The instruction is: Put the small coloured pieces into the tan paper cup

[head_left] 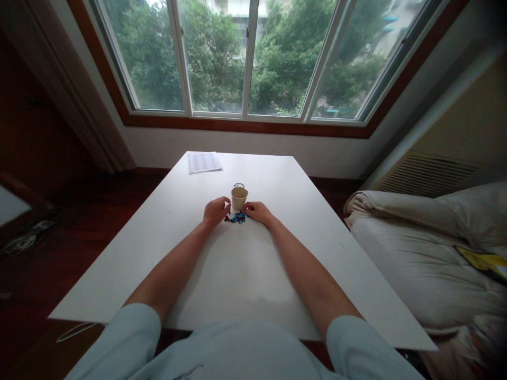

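Observation:
A tan paper cup stands upright on the white table. Just in front of it lies a small pile of blue and dark reddish-brown pieces, too small to name. My left hand rests at the cup's left, fingers curled in beside the dark end of the pile. On the other side, my right hand has its fingertips drawn together at the pile's right edge, close to the cup's base. Whatever either hand's fingertips hold is too small to make out. Behind the cup is a thin dark loop.
Printed paper sheets lie at the table's far left corner. A cream padded seat stands along the right side, with a yellow and black item on it. Beyond the table is a wide window; a curtain hangs at left.

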Tool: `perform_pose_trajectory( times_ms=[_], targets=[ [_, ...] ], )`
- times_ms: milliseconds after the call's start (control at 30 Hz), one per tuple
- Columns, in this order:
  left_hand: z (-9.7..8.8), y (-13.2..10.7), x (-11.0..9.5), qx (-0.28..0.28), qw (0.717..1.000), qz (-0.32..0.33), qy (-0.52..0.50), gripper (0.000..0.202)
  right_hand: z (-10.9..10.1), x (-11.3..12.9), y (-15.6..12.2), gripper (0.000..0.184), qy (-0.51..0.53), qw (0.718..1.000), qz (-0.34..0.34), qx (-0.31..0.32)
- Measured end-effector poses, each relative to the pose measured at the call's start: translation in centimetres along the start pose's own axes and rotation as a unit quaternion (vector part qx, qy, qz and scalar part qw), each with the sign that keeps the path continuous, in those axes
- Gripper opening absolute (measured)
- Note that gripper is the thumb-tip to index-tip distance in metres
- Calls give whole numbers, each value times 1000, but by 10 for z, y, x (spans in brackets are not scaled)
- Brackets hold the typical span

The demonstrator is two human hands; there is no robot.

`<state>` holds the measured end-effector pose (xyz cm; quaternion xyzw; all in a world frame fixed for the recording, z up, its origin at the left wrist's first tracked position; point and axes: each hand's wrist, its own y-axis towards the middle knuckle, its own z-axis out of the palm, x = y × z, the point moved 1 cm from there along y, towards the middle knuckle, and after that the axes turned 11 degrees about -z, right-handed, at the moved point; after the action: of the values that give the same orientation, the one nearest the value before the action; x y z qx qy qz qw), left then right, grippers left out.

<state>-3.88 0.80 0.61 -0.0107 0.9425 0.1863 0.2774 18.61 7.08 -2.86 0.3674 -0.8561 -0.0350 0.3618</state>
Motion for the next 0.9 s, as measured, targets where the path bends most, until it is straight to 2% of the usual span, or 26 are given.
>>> perform_pose_trajectory(
  times_ms=[300, 567, 900],
  targets=[
    [-7, -2, -12, -59, 997, 16, -50, 24, 2, -3, 1, 25, -1, 1000, 0, -10],
    [-4, -3, -26, -60, 995, 17, -77, 25, 2, 0, 2, 25, -7, 1000, 4, -8],
    [-6, 2, -33, -65, 995, 0, -80, 28, 1, 4, 2, 24, -12, 1000, 8, -3]
  ],
)
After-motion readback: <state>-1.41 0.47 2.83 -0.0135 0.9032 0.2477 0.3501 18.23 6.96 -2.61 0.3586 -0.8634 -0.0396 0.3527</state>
